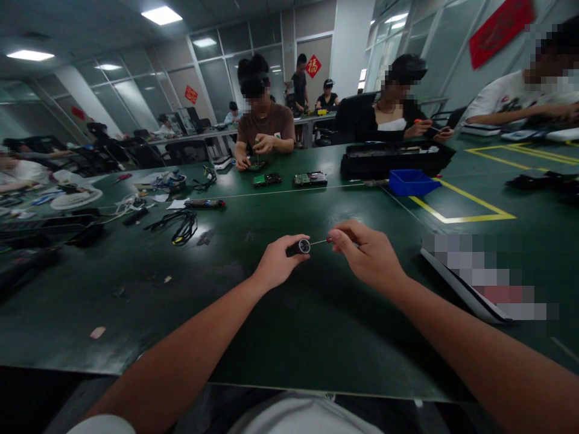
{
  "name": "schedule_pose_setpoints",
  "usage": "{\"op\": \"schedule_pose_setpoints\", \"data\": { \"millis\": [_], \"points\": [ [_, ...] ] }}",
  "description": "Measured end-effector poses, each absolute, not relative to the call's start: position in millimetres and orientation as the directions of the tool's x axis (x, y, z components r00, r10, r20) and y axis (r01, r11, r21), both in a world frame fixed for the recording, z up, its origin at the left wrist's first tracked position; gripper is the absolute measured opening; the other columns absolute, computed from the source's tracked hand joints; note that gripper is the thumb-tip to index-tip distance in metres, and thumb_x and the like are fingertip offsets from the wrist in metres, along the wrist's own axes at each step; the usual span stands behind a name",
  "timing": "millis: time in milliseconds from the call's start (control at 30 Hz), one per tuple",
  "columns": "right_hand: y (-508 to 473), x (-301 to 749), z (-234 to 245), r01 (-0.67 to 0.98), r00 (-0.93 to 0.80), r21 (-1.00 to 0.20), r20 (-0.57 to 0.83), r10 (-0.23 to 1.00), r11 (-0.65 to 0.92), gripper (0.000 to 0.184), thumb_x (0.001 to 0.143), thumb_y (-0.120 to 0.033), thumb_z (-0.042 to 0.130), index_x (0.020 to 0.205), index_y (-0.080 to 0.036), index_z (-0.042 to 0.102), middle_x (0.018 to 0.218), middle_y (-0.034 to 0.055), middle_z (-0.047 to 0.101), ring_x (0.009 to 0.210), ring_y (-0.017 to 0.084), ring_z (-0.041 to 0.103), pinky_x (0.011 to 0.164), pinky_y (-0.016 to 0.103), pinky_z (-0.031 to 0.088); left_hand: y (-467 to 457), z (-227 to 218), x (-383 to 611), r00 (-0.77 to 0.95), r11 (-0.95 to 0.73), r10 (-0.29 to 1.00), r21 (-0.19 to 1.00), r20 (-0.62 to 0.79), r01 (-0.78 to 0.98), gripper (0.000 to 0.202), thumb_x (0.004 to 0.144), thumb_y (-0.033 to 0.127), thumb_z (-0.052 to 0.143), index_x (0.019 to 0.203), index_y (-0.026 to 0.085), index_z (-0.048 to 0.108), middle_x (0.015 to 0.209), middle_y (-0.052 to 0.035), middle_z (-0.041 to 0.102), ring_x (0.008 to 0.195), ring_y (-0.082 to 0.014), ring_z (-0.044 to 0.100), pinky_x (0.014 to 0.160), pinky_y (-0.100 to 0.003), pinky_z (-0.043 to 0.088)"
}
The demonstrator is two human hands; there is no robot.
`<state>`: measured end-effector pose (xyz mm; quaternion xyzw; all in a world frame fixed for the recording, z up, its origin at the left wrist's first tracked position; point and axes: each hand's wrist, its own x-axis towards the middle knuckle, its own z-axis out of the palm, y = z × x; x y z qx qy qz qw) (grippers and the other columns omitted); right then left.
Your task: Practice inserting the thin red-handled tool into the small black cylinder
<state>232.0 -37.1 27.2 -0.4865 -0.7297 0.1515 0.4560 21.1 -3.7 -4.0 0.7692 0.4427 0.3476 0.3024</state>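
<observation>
My left hand (277, 263) is closed round a small black cylindrical handle with a silver end (299, 246), held just above the green table (289, 325). My right hand (366, 253) pinches a thin metal shaft (319, 242) with a red end that meets the silver end of the handle. Both hands sit close together near the table's middle, forearms reaching in from the near edge.
A white-edged flat device (465, 289) lies right of my right hand. Farther off are a blue bin (412, 181), a long black case (393, 158), circuit boards (289, 179), black cables (181, 226) and yellow floor-style tape lines (461, 208). Other people work at the far side.
</observation>
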Motion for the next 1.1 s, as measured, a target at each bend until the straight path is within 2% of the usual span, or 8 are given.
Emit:
{"op": "schedule_pose_setpoints", "data": {
  "millis": [100,300,533,667,767,933,1033,1100],
  "points": [
    [-36.2,231.5,26.3,0.59,-0.093,-0.66,0.516,0.852,0.464,0.02,0.096,-0.04,0.054,0.092,-0.023,0.066,0.072,0.0012,0.069,0.067,0.019,0.066,0.065,0.033,0.047,-3.9,-4.0,21.0,0.368,-0.427,0.89,0.774,0.269,0.467,0.039,0.083,0.018,0.073,0.121,0.024,0.068,0.121,-0.0048,0.069,0.114,-0.0223,0.061,0.104,-0.039,0.042],
    [-36.3,234.8,23.7,0.573,-0.147,-0.64,0.535,0.832,0.512,0.017,0.093,-0.031,0.055,0.106,-0.024,0.064,0.092,0.0049,0.073,0.083,0.022,0.069,0.074,0.037,0.051,-3.7,-5.1,19.9,0.371,-0.431,0.888,0.776,0.273,0.461,0.04,0.083,0.019,0.072,0.122,0.025,0.067,0.12,-0.0046,0.068,0.115,-0.0223,0.061,0.105,-0.039,0.042],
    [-36.5,233.6,27.7,0.622,-0.133,-0.649,0.462,0.877,0.437,0.034,0.101,-0.043,0.041,0.09,-0.023,0.067,0.064,-0.0005,0.062,0.058,0.017,0.059,0.057,0.031,0.041,-3.7,-3.6,19.8,0.361,-0.422,0.893,0.775,0.267,0.47,0.04,0.082,0.019,0.073,0.122,0.024,0.068,0.119,-0.0047,0.069,0.113,-0.0225,0.061,0.103,-0.039,0.042],
    [-36.6,233.5,27.9,0.631,-0.143,-0.634,0.472,0.87,0.447,0.026,0.099,-0.036,0.044,0.11,-0.023,0.064,0.073,0.0013,0.065,0.063,0.019,0.06,0.058,0.032,0.041,-2.0,-4.4,18.7,0.351,-0.416,0.898,0.769,0.264,0.485,0.041,0.082,0.019,0.073,0.122,0.025,0.068,0.118,-0.0046,0.069,0.112,-0.0226,0.061,0.103,-0.039,0.042],
    [-37.0,233.7,28.0,0.607,-0.172,-0.643,0.466,0.868,0.466,0.022,0.098,-0.034,0.045,0.107,-0.024,0.063,0.078,0.0022,0.066,0.069,0.02,0.062,0.062,0.033,0.042,0.4,-5.9,17.8,0.334,-0.406,0.905,0.764,0.262,0.502,0.041,0.082,0.019,0.073,0.122,0.025,0.068,0.118,-0.0045,0.069,0.113,-0.023,0.061,0.104,-0.04,0.042],
    [-36.9,232.9,26.3,0.545,-0.148,-0.715,0.431,0.89,0.437,0.026,0.101,-0.036,0.037,0.103,-0.024,0.06,0.072,0.0002,0.06,0.067,0.018,0.059,0.062,0.033,0.043,0.1,-4.4,18.0,0.338,-0.415,0.901,0.763,0.271,0.495,0.04,0.082,0.019,0.073,0.122,0.025,0.068,0.115,-0.0044,0.069,0.111,-0.0226,0.062,0.103,-0.039,0.042],
    [-35.4,232.0,22.3,0.454,-0.036,-0.793,0.439,0.898,0.406,0.018,0.097,-0.033,0.047,0.111,-0.024,0.056,0.083,0.0018,0.065,0.074,0.02,0.063,0.067,0.034,0.048,-3.2,-0.9,19.1,0.352,-0.411,0.901,0.757,0.253,0.507,0.041,0.082,0.02,0.074,0.122,0.025,0.068,0.112,-0.0043,0.069,0.106,-0.0224,0.063,0.099,-0.038,0.044],
    [-33.8,231.0,20.0,0.362,0.018,-0.848,0.421,0.907,0.387,0.016,0.094,-0.033,0.054,0.105,-0.023,0.058,0.087,0.0034,0.067,0.078,0.02,0.065,0.07,0.036,0.051,-4.5,0.3,19.5,0.354,-0.414,0.9,0.749,0.254,0.517,0.041,0.081,0.02,0.074,0.121,0.025,0.068,0.11,-0.0043,0.07,0.104,-0.0223,0.063,0.097,-0.038,0.045]
  ]
}}
